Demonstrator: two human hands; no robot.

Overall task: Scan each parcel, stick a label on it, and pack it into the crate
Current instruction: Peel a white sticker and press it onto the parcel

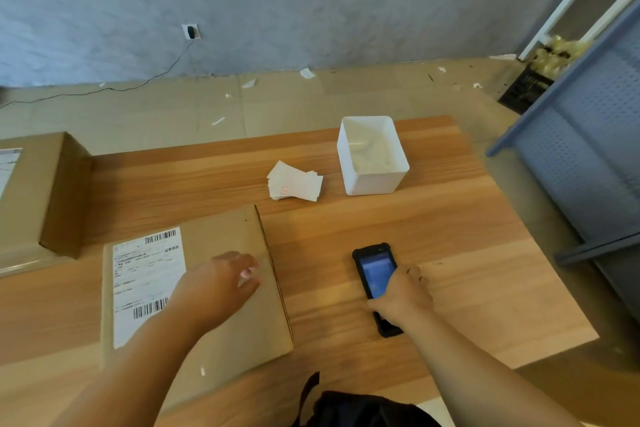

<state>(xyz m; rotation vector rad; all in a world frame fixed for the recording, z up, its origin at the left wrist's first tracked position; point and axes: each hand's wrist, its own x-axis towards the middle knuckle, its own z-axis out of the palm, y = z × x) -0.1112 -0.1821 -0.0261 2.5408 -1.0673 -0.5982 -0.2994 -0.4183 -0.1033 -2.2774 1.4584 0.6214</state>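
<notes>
A flat cardboard parcel [221, 246] lies on the wooden table [450, 218] in front of me, with a white shipping label [145, 274] on its left half. My left hand [218, 284] rests flat on the parcel's top, fingers spread. To the right, a black handheld scanner [375, 270] with a lit blue screen lies on the table, and my right hand [401, 298] grips its lower half. A loose pile of white labels [296, 184] sits further back on the table.
A white open bin [370, 180] stands behind the labels. Another cardboard box [45, 191] sits at the far left. A blue perforated metal rack [588, 135] stands at the right. A black bag [356, 409] is at the table's near edge.
</notes>
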